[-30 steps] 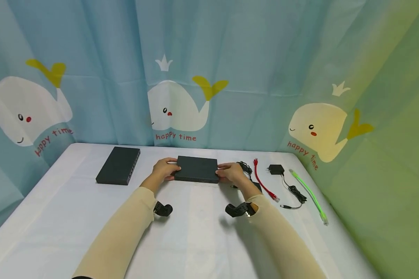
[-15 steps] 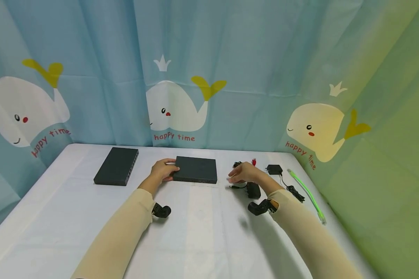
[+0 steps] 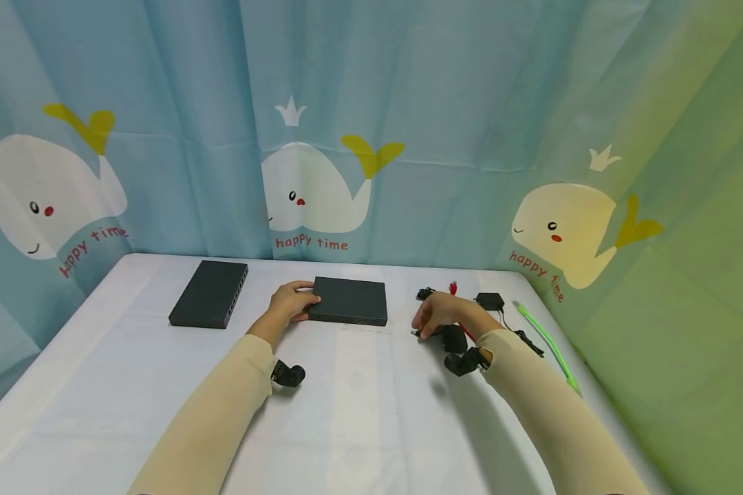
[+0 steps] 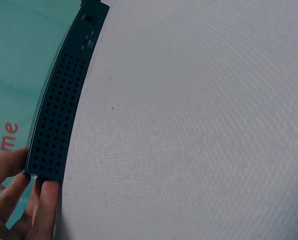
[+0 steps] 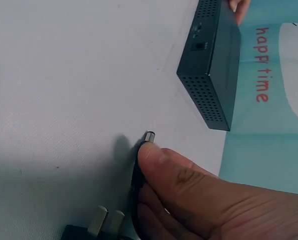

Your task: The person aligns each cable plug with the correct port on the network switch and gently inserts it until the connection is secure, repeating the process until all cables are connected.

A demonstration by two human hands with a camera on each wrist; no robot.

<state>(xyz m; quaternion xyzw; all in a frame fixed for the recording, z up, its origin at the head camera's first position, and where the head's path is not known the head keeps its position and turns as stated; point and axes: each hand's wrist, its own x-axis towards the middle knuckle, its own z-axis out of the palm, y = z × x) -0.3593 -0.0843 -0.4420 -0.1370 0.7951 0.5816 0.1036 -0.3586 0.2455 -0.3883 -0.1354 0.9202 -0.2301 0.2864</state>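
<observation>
1. Left hand point(image 3: 289, 301): grips the left end of a flat black oblong box, apparently metal point(image 3: 349, 299); thumb on top, fingers against the end.
2. Right hand point(image 3: 438, 313): well apart from the left; pinches a black barrel plug with a bright metal tip point(image 5: 138, 172) between thumb and fingers.
3. Plug's place: right of the box, near but not touching. Its lead curves back beside a black plastic power adapter with two metal prongs point(image 5: 98, 222).
4. Progress, my judgement: early. Done: plug in hand, box steadied. Not done: plug outside the small round socket point(image 5: 199, 46) in the box's vented near face; no cable visibly joined to the box.
5. Plug's long axis: tip points left, seemingly about parallel to the near face, not squarely at the socket.
6. Box's long axis: left to right, vented long face towards the person; lies flat or nearly so on the white cloth-covered table point(image 3: 347, 426).
</observation>
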